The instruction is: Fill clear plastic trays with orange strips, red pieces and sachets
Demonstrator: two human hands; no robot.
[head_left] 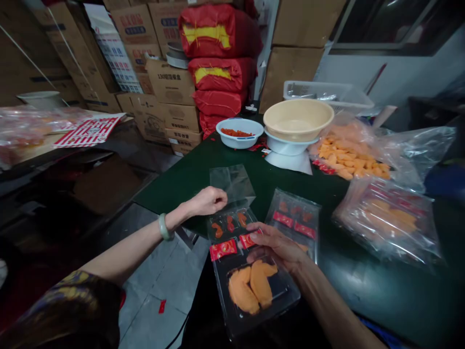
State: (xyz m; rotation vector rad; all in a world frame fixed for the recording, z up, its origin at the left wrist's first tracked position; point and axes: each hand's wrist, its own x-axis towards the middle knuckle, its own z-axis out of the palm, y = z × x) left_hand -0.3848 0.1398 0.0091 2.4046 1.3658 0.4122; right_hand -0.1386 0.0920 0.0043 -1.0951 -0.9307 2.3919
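At the bench (172, 188) edge, a tray (281, 295) is resting in the right hand (278, 247)

On the far left, a striped bag (89, 131) is lying beside clear plastic. Boxes (176, 85) are standing stacked behind. A pale bracelet (166, 227) is circling the left wrist; the left hand (209, 200) is reaching over the tray's far end, its fingers curling together, though I cannot tell whether they are pinching anything. Just beyond, a clear bag (232, 177) is lying on the bench. Red sacks (218, 72) are rising behind, and a bowl (240, 140) is holding red bits. The tray is slanting over the near edge: three reddish pieces are sitting in its far compartments, red packets (223, 249) are lying across its middle, and orange pieces (250, 288) are filling the large near compartment. The right hand is clamping its right side. Near that hand, a bagged tray (290, 208) is lying on the bench. Farther back, a cream basin (298, 118) is sitting on another bowl. Loose orange chunks (352, 160) are heaping beside it, and bagged packs (388, 218) are lying nearer.
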